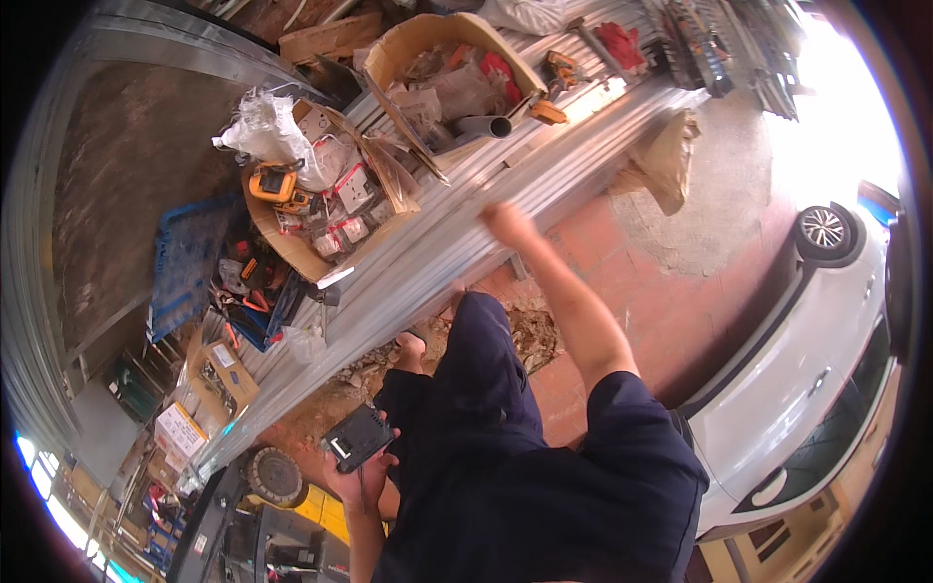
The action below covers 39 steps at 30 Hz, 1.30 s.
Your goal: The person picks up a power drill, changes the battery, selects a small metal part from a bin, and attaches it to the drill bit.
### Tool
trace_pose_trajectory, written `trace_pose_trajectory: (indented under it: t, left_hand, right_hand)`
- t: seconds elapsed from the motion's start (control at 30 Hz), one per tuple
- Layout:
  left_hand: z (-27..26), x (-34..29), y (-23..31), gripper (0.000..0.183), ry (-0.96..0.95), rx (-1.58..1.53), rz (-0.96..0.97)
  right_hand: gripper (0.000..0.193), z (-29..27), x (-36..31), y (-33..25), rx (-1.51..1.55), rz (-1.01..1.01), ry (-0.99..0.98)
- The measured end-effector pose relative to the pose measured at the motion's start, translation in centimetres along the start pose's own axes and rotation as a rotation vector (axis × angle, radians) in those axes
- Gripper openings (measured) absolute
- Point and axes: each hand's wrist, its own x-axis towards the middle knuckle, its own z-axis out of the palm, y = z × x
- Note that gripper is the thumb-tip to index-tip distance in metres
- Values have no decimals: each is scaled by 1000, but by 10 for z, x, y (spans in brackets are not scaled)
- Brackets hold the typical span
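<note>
The left forearm comes up from the lower edge at 7 o'clock and points toward 12. The left hand (pixel 355 481) is wrapped around a black box (pixel 360 435), the fingers showing along its right side; the box sits in the grip, just beside the person's left thigh, its long side sloping up toward 2 o'clock.

The right arm reaches forward, the forearm running toward 11 o'clock with the elbow only slightly bent. The right hand (pixel 507 225) is blurred and looks curled in; whether it holds anything I cannot tell. It is nearest the metal strips (pixel 374 296), though contact is unclear.

From the right hand, a large carton (pixel 387 53) lies toward 11 o'clock, a smaller carton (pixel 394 185) toward 9, and a tan sack (pixel 671 165) toward 2. The car (pixel 768 369) stands well apart, toward 4.
</note>
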Motion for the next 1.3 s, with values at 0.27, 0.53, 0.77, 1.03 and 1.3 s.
trace_pose_trajectory:
  t: [0.27, 0.53, 0.77, 1.03, 1.3]
  left_hand:
    - [26, 22, 7, 90, 159, 145, -44]
    - [29, 34, 1, 84, 195, 248, -152]
    - [0, 27, 3, 76, 227, 251, -242]
    - [-41, 23, 26, 59, 21, 280, -32]
    - [-71, 11, 67, 73, -118, 114, 255]
  right_hand:
    - [52, -136, 206, 120, -9, 296, 638]
    - [100, -125, 284, 129, -172, 399, 520]
    - [94, -113, 192, 137, 199, 207, 681]
    - [46, 8, -116, 50, 1004, 245, -56]
    - [90, 16, -253, -148, 851, -255, -659]
